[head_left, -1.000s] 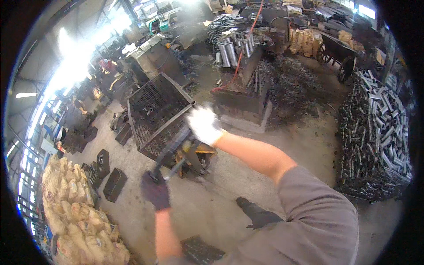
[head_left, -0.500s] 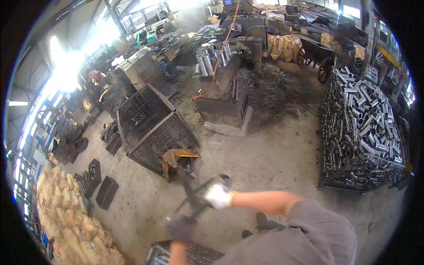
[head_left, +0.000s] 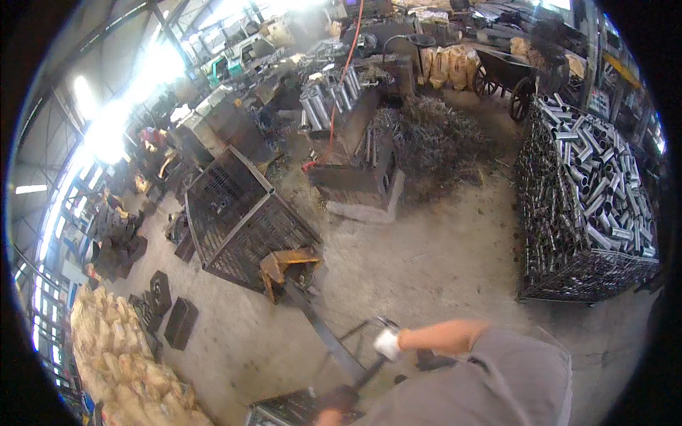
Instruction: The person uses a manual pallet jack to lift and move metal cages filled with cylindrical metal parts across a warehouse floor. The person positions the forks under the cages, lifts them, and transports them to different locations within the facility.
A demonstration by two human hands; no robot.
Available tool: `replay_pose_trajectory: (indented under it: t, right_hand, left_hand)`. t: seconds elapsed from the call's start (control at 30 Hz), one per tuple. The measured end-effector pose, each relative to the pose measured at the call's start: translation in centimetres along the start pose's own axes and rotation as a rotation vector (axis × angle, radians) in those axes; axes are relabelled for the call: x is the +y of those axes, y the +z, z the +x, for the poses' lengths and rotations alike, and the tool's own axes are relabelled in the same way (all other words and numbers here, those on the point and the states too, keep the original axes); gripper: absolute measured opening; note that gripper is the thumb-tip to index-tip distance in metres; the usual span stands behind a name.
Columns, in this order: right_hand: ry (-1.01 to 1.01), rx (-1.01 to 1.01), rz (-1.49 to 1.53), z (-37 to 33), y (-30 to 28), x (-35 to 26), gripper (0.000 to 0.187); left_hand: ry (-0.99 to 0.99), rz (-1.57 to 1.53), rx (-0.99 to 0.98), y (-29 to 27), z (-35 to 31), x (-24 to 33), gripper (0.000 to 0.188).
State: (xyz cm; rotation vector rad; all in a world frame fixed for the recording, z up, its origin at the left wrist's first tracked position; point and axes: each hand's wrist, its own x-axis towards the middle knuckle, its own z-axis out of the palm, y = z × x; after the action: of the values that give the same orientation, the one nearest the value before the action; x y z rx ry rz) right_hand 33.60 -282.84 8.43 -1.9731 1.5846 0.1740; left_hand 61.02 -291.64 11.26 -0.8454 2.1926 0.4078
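A pallet jack (head_left: 291, 261) with a worn orange-yellow body stands at the near side of a dark mesh crate (head_left: 252, 234). Its long dark handle (head_left: 328, 337) slants down toward me and ends in a loop grip. My right hand (head_left: 388, 344), in a white glove, is closed around the right side of that loop. Lower down, at the loop's left end, my left hand (head_left: 338, 399) wears a dark glove. It is smeared by motion, but it appears closed on the grip. Its separate fingers cannot be made out.
A wire cage (head_left: 561, 273) heaped with short metal tubes stands at the right. Tan sacks (head_left: 117, 348) pile up at the lower left beside dark metal bins (head_left: 181, 323). Another metal crate (head_left: 266, 412) lies by my feet. A machine base (head_left: 355, 177) stands ahead.
The pallet jack handle has swung down toward me, showing more of its length. My right hand moved right and slightly down with it; my left hand moved right and down.
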Motion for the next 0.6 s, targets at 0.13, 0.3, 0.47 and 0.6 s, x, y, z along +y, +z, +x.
replay_pose_trajectory:
  t: [0.13,0.3,0.47,0.6]
  right_hand:
    - [-0.057,0.74,-0.075,4.4,-18.9,2.0,0.014]
    - [0.024,1.023,-0.205,4.8,-26.9,1.1,0.011]
    - [-0.11,0.531,-0.05,-2.8,-2.9,1.9,0.024]
    - [-0.034,-0.048,0.016,-3.0,1.7,3.3,0.018]
  left_hand:
    - [-0.383,-0.202,0.811,-15.5,-1.9,-6.2,0.037]
    - [-0.49,0.068,1.249,-21.9,-1.4,-5.7,0.019]
    - [-0.302,-0.114,0.257,-1.1,-2.7,5.0,0.042]
    - [0.064,-0.193,-0.186,-0.1,0.0,3.9,0.052]
